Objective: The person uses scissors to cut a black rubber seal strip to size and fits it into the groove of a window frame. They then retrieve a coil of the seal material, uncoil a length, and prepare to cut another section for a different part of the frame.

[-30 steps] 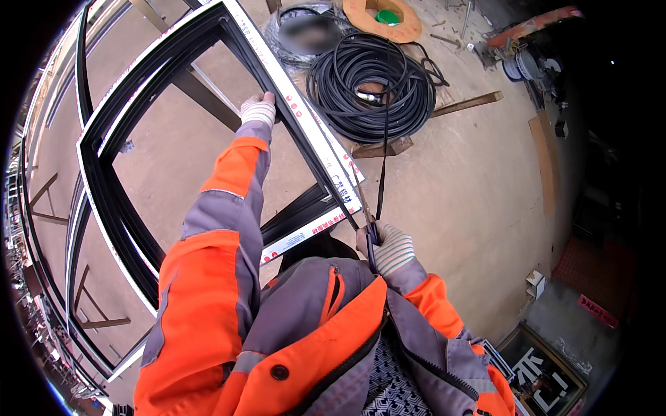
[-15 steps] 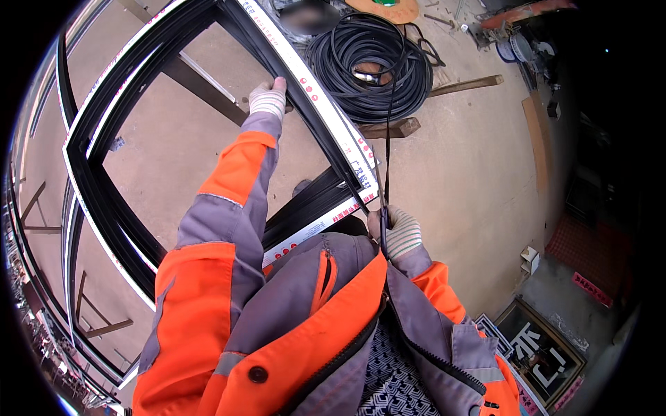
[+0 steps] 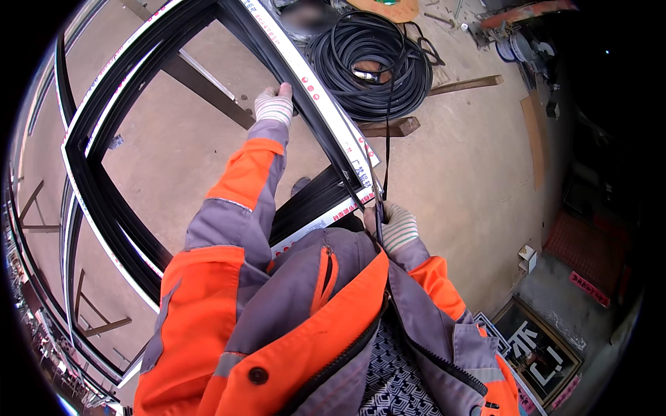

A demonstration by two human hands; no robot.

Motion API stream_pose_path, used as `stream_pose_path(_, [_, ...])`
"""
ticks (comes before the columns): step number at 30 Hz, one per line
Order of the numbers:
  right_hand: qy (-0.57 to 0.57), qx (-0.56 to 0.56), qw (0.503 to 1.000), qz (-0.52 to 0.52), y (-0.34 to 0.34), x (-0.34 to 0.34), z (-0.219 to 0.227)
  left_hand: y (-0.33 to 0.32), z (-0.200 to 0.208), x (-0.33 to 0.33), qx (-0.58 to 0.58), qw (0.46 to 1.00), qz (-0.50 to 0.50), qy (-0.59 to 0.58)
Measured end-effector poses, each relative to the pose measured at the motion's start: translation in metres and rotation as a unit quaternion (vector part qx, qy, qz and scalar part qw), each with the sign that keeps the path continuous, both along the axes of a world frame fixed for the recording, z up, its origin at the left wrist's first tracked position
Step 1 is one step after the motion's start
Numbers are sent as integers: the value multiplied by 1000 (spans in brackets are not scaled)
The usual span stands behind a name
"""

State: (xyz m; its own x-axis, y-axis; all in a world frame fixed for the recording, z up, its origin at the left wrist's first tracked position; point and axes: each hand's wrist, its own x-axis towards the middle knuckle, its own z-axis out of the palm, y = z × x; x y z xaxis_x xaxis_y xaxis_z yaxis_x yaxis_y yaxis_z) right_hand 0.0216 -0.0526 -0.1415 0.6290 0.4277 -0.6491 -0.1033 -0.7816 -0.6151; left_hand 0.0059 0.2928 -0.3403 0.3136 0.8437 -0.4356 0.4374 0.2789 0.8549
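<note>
A large window-like frame (image 3: 311,93), black rails with white printed faces, spans the view from eight o'clock to twelve, its near corner just right of centre. A thin black strip (image 3: 388,156) hangs from one o'clock toward that corner; whether it joins the dark length emerging there cannot be told.

At eleven o'clock, a worker's gloved left hand (image 3: 274,105) meets the frame's inner edge, thumb against the rail; the other fingers are mostly hidden, so their hold cannot be told. At three o'clock, the right hand (image 3: 397,227) closes its fingers around a slim tool (image 3: 379,220), beside the strip.

The frame looks stiff and unwieldy, its white faces perhaps slippery, and is best taken by opposite rails. The strip appears light, soft and springy, easiest pinched close to the corner.

Beyond, a black coil (image 3: 333,76) lies on the floor (image 3: 472,173) just past twelve, a wooden block (image 3: 392,128) below it at one. A framed panel (image 3: 513,343) sits at four.
</note>
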Motion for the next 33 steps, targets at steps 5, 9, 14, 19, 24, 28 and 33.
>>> stream_pose_path(5, [-11,-25,998,48,0,8,-6,-20,44,-3,-155,982,34,-106])
stream_pose_path(9, [-13,-24,998,58,1,9,-5,-28,47,-3,-66,998,11,-17])
stream_pose_path(14, [-11,-4,998,67,-3,8,-17,-31,28,-2,72,994,-13,76])
stream_pose_path(19, [-1,33,998,62,-8,7,-19,-43,70,-5,-95,995,9,-18])
stream_pose_path(24, [3,30,997,66,-10,7,-22,-49,65,-11,-99,995,-20,-24])
stream_pose_path(28, [27,20,998,44,-4,5,-18,-49,51,-9,-43,999,-21,18])
stream_pose_path(33, [59,12,998,-1,1,3,-11,-51,66,-10,-110,994,-22,-18])
